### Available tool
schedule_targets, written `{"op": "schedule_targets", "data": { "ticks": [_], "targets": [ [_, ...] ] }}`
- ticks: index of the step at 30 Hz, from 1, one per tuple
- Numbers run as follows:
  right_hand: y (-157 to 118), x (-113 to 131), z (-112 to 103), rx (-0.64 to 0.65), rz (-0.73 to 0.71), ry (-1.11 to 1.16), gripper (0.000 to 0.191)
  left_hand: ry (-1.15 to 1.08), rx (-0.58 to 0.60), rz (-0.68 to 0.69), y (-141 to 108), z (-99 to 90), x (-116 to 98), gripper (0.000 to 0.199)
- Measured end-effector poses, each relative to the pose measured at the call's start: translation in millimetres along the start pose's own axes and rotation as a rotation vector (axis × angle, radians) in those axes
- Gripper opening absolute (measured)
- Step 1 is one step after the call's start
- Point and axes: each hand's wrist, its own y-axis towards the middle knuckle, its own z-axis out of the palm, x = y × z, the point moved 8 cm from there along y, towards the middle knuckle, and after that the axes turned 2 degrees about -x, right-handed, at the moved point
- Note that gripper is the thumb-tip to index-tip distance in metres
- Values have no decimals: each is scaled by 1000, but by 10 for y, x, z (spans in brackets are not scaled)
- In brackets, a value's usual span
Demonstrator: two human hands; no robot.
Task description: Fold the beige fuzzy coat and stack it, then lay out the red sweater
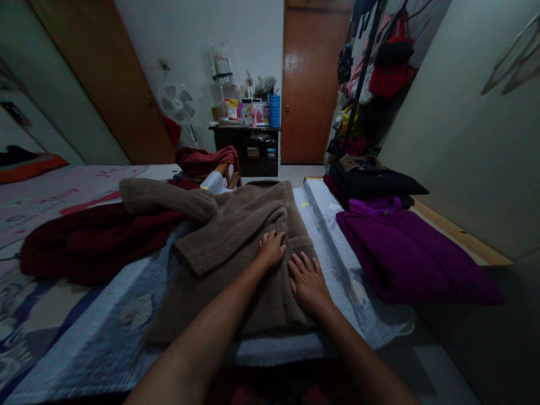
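A brown fleecy coat (236, 292) lies spread on a pale blue cloth, its right side folded inward in a long straight edge. One sleeve (169, 197) sticks out to the left over dark red clothing. My left hand (272, 247) rests on the coat near its middle, fingers apart and slightly bent on the fabric. Lower and to the right, my right hand (309, 283) lies flat on the coat's right edge with its fingers spread. Neither hand holds anything.
A folded purple jacket (413, 253) lies at the right, in front of a stack of dark folded clothes (375, 180). Dark red clothing (101, 242) is heaped at the left on the patterned bedding (34, 208). A fan (178, 104) and a black cabinet (247, 160) stand behind.
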Motion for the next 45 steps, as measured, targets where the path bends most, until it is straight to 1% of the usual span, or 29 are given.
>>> {"op": "schedule_targets", "data": {
  "ticks": [2,5,8,10,12,15,18,20,23,27,31,34,35,36,38,39,40,41,43,45],
  "targets": [
    [-1,-5,6,1,3,5,49,-63,14,-43,196,-5,36,49],
    [0,-15,27,2,2,16,49,-126,29,-50,518,-11,42,50],
    [-2,-35,61,10,1,27,50,-206,40,-64,813,13,44,47],
    [-4,-44,84,13,-5,31,51,-255,23,-94,975,31,64,44],
    [-6,-53,109,18,-11,26,53,-301,-23,-138,1108,29,104,43],
    [-10,-66,144,25,-13,13,53,-377,-138,-186,1266,-39,182,42],
    [-13,-68,152,23,-14,20,53,-422,-269,-219,1361,-156,290,46],
    [-14,-68,140,21,-11,35,53,-413,-322,-241,1383,-207,363,49],
    [-14,-65,117,29,-7,59,53,-362,-323,-242,1377,-216,416,52],
    [-10,-65,102,45,-6,67,54,-244,-273,-207,1311,-176,369,58],
    [-3,-58,114,49,-4,72,55,-112,-178,-153,1154,-93,193,55],
    [-1,-49,132,58,10,83,54,-21,-135,-118,942,-53,6,55],
    [-1,-51,130,61,17,93,54,30,-139,-84,859,-53,-74,54],
    [2,-58,119,63,24,110,53,103,-148,-16,771,-52,-175,51],
    [21,-92,66,65,25,173,50,214,-143,184,581,-2,-392,47],
    [42,-123,26,64,23,220,46,241,-120,272,485,50,-467,46],
    [74,-171,-20,59,27,273,42,242,-84,328,400,110,-503,45],
    [117,-235,-68,46,36,323,40,233,-46,354,331,171,-506,44],
    [225,-422,-157,-20,102,394,43,217,3,345,241,265,-457,43],
    [337,-586,-219,-128,145,373,48,218,-1,333,195,306,-415,42]
  ]
}}
